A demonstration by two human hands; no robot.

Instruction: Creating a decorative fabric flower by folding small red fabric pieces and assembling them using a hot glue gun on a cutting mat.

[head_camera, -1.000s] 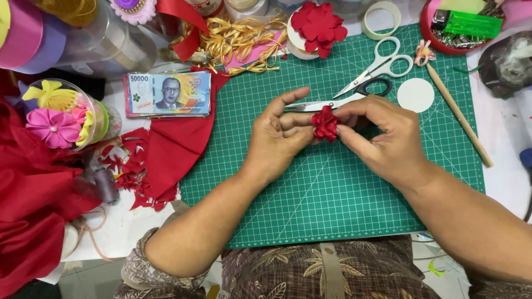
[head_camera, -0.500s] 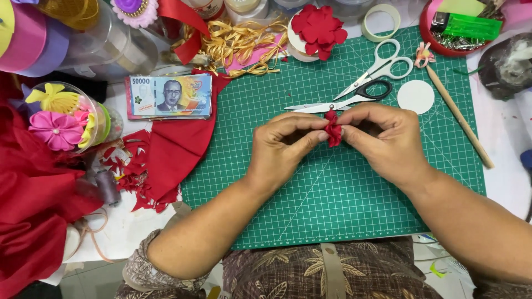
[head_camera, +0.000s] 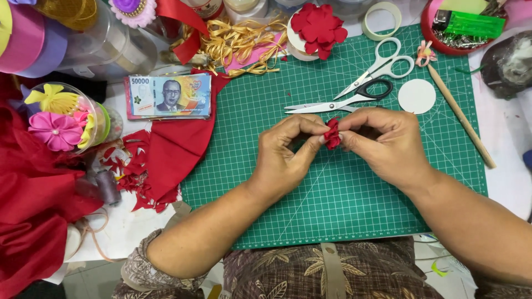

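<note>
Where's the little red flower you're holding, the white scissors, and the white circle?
little red flower [head_camera: 332, 133], head view, on its folded petals.
white scissors [head_camera: 388, 60], head view, on a handle loop.
white circle [head_camera: 417, 96], head view, at its middle.

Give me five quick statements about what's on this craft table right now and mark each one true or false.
1. Both hands pinch the small red fabric flower between the left hand and the right hand. True.
2. The hands work above a blue towel. False: they are over a green cutting mat.
3. Two pairs of scissors lie on the mat, the white-handled scissors and the black-handled scissors. True.
4. The white paper circle lies left of the hands. False: it lies on the right, beyond the right hand.
5. The large red flower is in the right hand. False: it rests at the mat's far edge.
</note>
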